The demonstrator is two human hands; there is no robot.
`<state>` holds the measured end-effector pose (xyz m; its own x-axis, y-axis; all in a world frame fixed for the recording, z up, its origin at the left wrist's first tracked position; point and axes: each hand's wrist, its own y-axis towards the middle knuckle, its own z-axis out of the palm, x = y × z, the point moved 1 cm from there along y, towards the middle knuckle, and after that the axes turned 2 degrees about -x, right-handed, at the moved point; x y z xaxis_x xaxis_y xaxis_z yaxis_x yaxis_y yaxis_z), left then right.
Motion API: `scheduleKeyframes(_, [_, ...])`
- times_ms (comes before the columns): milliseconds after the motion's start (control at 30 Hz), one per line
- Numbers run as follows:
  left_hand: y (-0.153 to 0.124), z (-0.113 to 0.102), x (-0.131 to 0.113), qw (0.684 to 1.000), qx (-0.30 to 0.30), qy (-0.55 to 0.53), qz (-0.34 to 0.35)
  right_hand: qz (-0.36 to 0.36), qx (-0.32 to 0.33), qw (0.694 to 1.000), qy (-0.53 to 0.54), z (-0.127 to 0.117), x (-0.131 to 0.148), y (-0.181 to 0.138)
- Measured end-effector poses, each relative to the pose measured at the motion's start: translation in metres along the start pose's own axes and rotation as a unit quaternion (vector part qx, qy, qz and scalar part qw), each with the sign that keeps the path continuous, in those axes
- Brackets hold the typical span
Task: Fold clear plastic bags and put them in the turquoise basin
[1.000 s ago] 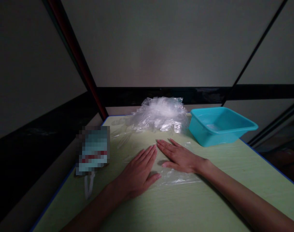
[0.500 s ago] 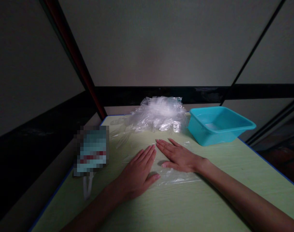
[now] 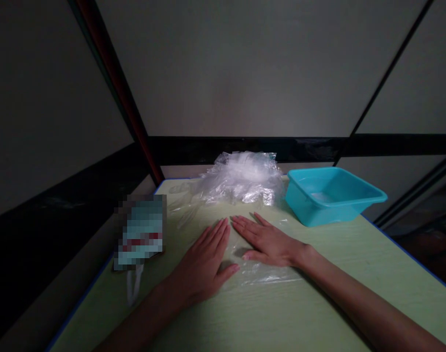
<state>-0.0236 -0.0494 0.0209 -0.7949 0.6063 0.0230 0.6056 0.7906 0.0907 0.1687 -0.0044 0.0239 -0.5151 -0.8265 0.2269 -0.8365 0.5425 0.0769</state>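
Note:
My left hand (image 3: 204,261) lies flat, palm down, with its fingers stretched out and the thumb apart. Beside it my right hand (image 3: 268,242) is also spread flat, its fingertips close to those of the left. Beneath and between both hands is a thin clear plastic piece (image 3: 270,278), smoothed out on the table; the hands cover much of it, so its full shape cannot be made out. Behind them sits a crumpled pile of clear plastic (image 3: 244,178), with finger-like ends at its left, similar to disposable gloves.
A turquoise plastic basin (image 3: 340,212) stands at the back right of the light green table (image 3: 252,322). On the left lies a pixelated item (image 3: 142,234) with a white strap loop (image 3: 135,286). A wall (image 3: 244,68) rises behind the table.
Both hands have slid slightly to the left, still flat on the plastic. The camera view has tipped up a little. The pile and basin stay in place.

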Motion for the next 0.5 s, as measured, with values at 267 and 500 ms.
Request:
scheduleKeyframes(267, [-0.001, 0.006, 0.001, 0.999, -0.027, 0.016, -0.012, -0.020, -0.035, 0.999, 0.010, -0.003, 0.000, 0.005])
scheduleKeyframes(500, [0.002, 0.003, 0.004, 0.989, -0.129, 0.008, -0.070, -0.032, -0.085, 0.995, 0.037, -0.022, -0.017, -0.025])
